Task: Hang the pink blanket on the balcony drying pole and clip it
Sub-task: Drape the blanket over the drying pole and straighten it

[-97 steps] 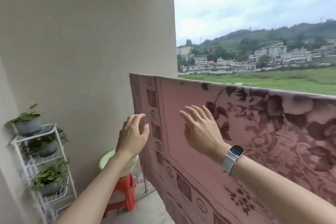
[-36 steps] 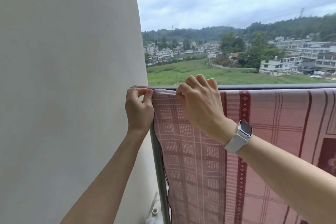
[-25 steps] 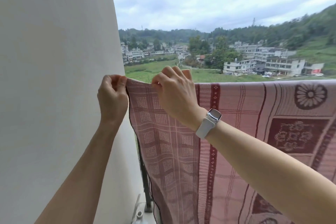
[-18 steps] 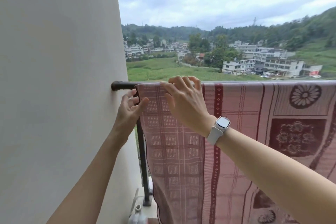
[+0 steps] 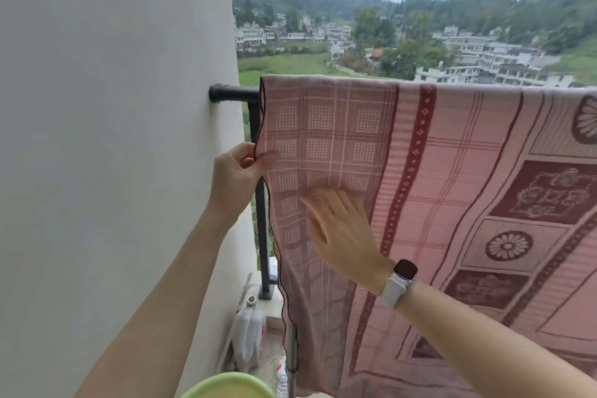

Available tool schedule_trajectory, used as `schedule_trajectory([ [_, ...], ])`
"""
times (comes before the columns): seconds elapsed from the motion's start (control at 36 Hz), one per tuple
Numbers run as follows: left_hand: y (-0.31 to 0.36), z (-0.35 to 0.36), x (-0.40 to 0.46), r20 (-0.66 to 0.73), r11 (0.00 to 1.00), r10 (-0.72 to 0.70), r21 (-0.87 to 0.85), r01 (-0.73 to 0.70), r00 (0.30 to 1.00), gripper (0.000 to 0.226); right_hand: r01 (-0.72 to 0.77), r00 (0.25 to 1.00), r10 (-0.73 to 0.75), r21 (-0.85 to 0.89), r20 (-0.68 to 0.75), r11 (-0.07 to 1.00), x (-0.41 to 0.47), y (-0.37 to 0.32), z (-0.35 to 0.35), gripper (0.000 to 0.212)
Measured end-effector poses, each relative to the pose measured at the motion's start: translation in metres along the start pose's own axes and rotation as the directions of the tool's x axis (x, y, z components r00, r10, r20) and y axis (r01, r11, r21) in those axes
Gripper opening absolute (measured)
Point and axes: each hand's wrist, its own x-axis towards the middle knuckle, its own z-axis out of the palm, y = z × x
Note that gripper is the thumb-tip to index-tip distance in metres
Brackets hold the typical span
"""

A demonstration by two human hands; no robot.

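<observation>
The pink blanket (image 5: 452,178), patterned with dark red checks and flowers, hangs draped over the black balcony pole (image 5: 234,94), whose bare end meets the wall. My left hand (image 5: 234,178) pinches the blanket's left hem some way below the pole. My right hand (image 5: 342,229), with a white watch on the wrist, lies flat and open against the blanket's front. No clip is in sight.
A pale wall (image 5: 113,139) fills the left. A black upright post (image 5: 261,203) stands just behind the blanket's left edge. A plastic jug (image 5: 248,339) sits on the floor at its foot. A green basin rim (image 5: 226,386) shows at the bottom edge.
Both hands have dropped from the top of the pole. My left hand now pinches the hem lower down, and my right hand has opened flat on the cloth.
</observation>
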Motion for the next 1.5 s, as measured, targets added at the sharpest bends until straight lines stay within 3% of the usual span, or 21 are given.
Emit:
schedule_trajectory([
  [0.11, -0.04, -0.002, -0.043, 0.141, 0.988, -0.132, -0.057, 0.141, 0.981, 0.009, -0.058, 0.998, 0.057, 0.047, 0.041, 0.997, -0.027, 0.001, 0.014, 0.036],
  [0.19, -0.09, 0.009, -0.09, 0.265, 0.941, -0.335, 0.045, 0.336, 0.904, 0.013, -0.126, 0.986, 0.119, 0.055, 0.117, 0.991, -0.054, 0.006, 0.027, 0.037],
  [0.28, -0.126, 0.016, -0.125, 0.273, 0.892, -0.451, 0.16, 0.422, 0.85, 0.008, -0.196, 0.967, 0.183, 0.059, 0.18, 0.979, -0.074, 0.01, 0.038, 0.039],
  [0.36, -0.14, 0.008, -0.134, 0.187, 0.887, -0.45, 0.203, 0.414, 0.873, 0.01, -0.222, 0.961, 0.204, 0.079, 0.188, 0.972, -0.081, 0.009, 0.043, 0.041],
  [0.5, -0.129, -0.006, -0.136, 0.104, 0.932, -0.359, -0.001, 0.361, 0.927, 0.019, -0.181, 0.98, 0.169, 0.119, 0.102, 0.976, -0.082, 0.0, 0.042, 0.044],
  [0.56, -0.137, -0.006, -0.142, 0.113, 0.91, -0.41, -0.011, 0.414, 0.905, 0.017, -0.153, 0.985, 0.144, 0.096, 0.098, 0.984, -0.082, -0.002, 0.045, 0.045],
  [0.61, -0.153, -0.009, -0.149, 0.143, 0.875, -0.484, 0.082, 0.477, 0.863, 0.019, -0.125, 0.985, 0.117, 0.057, 0.128, 0.991, -0.084, -0.003, 0.048, 0.046],
  [0.75, -0.16, 0.0, -0.156, 0.352, 0.828, -0.535, 0.037, 0.559, 0.768, 0.018, -0.154, 0.956, 0.151, -0.007, 0.251, 0.988, -0.092, 0.007, 0.054, 0.047],
  [0.83, -0.168, 0.012, -0.171, 0.508, 0.827, -0.533, 0.14, 0.545, 0.677, 0.017, -0.149, 0.939, 0.153, -0.038, 0.307, 0.988, -0.099, 0.013, 0.058, 0.048],
  [0.89, -0.178, 0.022, -0.187, 0.508, 0.825, -0.56, 0.271, 0.496, 0.654, 0.004, -0.158, 0.93, 0.165, -0.049, 0.328, 0.986, -0.102, 0.015, 0.061, 0.048],
  [1.0, -0.193, 0.034, -0.217, 0.324, 0.801, -0.566, 0.433, 0.413, 0.758, 0.014, -0.161, 0.924, 0.155, -0.013, 0.349, 0.987, -0.11, 0.016, 0.065, 0.047],
  [1.14, -0.19, 0.032, -0.234, 0.437, 0.763, -0.646, 0.383, 0.52, 0.626, 0.023, -0.182, 0.924, 0.152, 0.055, 0.351, 0.982, -0.119, 0.014, 0.067, 0.05],
  [1.22, -0.19, 0.013, -0.226, 0.371, 0.748, -0.658, 0.417, 0.516, 0.655, 0.023, -0.171, 0.922, 0.13, 0.082, 0.363, 0.982, -0.12, 0.013, 0.065, 0.053],
  [1.33, -0.205, -0.014, -0.203, 0.248, 0.721, -0.661, 0.474, 0.506, 0.709, 0.007, -0.184, 0.906, 0.139, 0.077, 0.399, 0.98, -0.118, 0.012, 0.065, 0.056],
  [1.39, -0.201, -0.018, -0.184, 0.246, 0.742, -0.648, 0.415, 0.526, 0.721, 0.007, -0.181, 0.906, 0.138, 0.072, 0.4, 0.981, -0.115, 0.011, 0.065, 0.052],
  [1.5, -0.166, -0.015, -0.128, 0.16, 0.849, -0.524, 0.18, 0.497, 0.837, 0.031, -0.152, 0.931, 0.106, 0.106, 0.35, 0.983, -0.102, 0.008, 0.06, 0.048],
])
